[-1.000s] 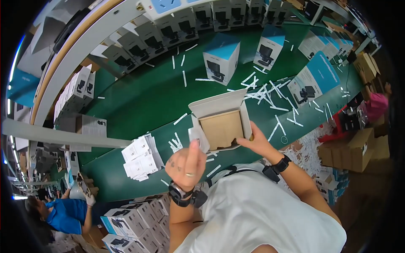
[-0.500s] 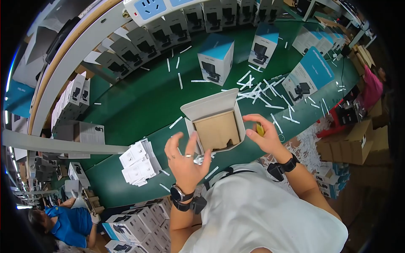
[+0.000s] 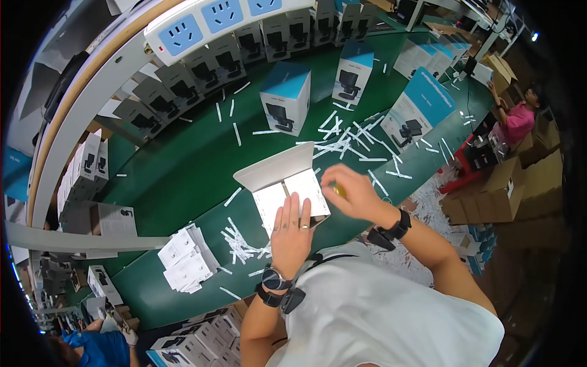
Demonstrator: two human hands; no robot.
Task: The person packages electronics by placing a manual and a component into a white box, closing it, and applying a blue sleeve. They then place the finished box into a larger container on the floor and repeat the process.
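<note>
A small white carton (image 3: 304,178) stands on the green table in front of me, its long lid (image 3: 274,166) raised at the back. Two white side flaps lie folded inward over the top, and the brown cardboard insert is almost hidden. My left hand (image 3: 291,235) rests flat on the flaps with its fingers stretched out. Curled beside the carton's right edge is my right hand (image 3: 354,194). It grips a small yellow object (image 3: 339,191), mostly covered by the fingers, whose kind I cannot make out.
White paper strips (image 3: 345,140) litter the table behind and left of the carton. A stack of white leaflets (image 3: 186,260) lies at the left. Blue-and-white cartons (image 3: 287,101) stand farther back under a power strip (image 3: 220,18). Co-workers in pink (image 3: 518,122) and blue (image 3: 101,348) are nearby.
The white side flaps have come down over the brown insert. My left hand has moved from beside the carton onto them. More paper strips show left of the carton. The view has shifted.
</note>
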